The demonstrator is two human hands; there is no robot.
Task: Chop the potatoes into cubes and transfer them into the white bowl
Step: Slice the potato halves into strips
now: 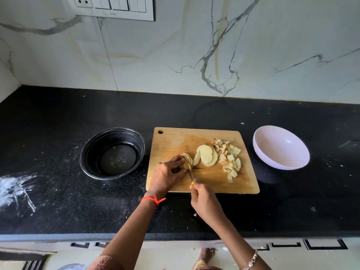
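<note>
The left hand [167,172] curls its fingers round a potato [187,159] on the chopping board [214,185]. The right hand [204,201] has its fingers wrapped round a knife [190,175] set against the potato. Potato cubes [230,158] sit near the board's right edge, with the white bowl [280,148] just beyond.

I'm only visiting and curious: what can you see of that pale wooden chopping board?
The pale wooden chopping board, rectangular with rounded corners and a round hole at its far-left corner, lies flat on the black counter between a round black bowl and a white bowl. On it rest potato cubes, potato slices and a potato piece held by the left hand; a knife in the right hand cuts there.
</note>
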